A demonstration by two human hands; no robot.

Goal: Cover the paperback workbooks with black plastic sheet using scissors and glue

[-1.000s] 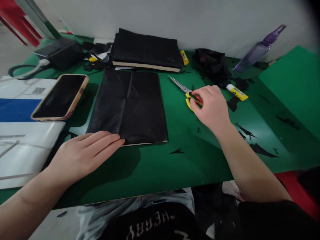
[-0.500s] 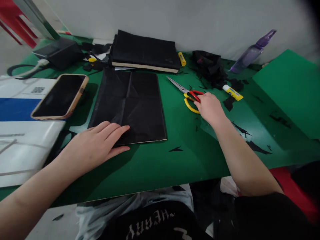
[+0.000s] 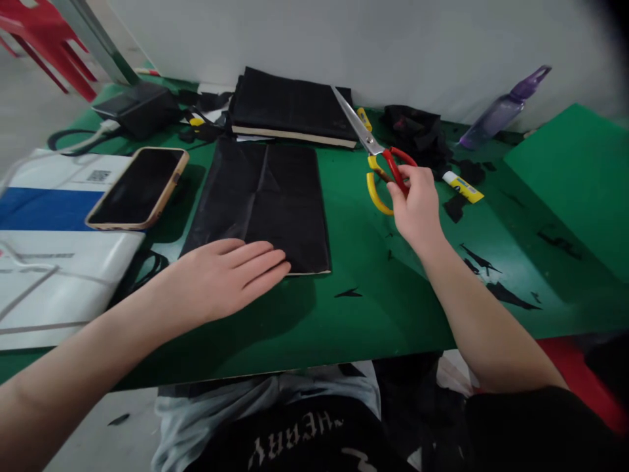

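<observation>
My right hand (image 3: pixel 417 203) grips a pair of scissors (image 3: pixel 376 147) with red and yellow handles, raised above the table with the blades pointing away and to the left. The blades look closed together. In front of me lies a thin black-covered book (image 3: pixel 275 196), its cover creased. Over its near edge my left hand (image 3: pixel 236 272) is stretched out flat, fingers extended and holding nothing. The thumb is hidden beneath it, and I cannot tell if the palm touches the cover.
On the left are a phone (image 3: pixel 140 187) and a white-and-blue package (image 3: pixel 63 262). Behind stand a thick black-covered book (image 3: pixel 289 101) and a dark box (image 3: pixel 137 108). Rightward are a yellow glue tube (image 3: pixel 462 187), crumpled black material (image 3: pixel 413 128), a purple bottle (image 3: pixel 496 111) and a green board (image 3: pixel 574 177). Black scraps are scattered about.
My right hand has lifted the scissors off the table. My left hand has shifted right along the book's near edge and flattened out. The view has moved slightly.
</observation>
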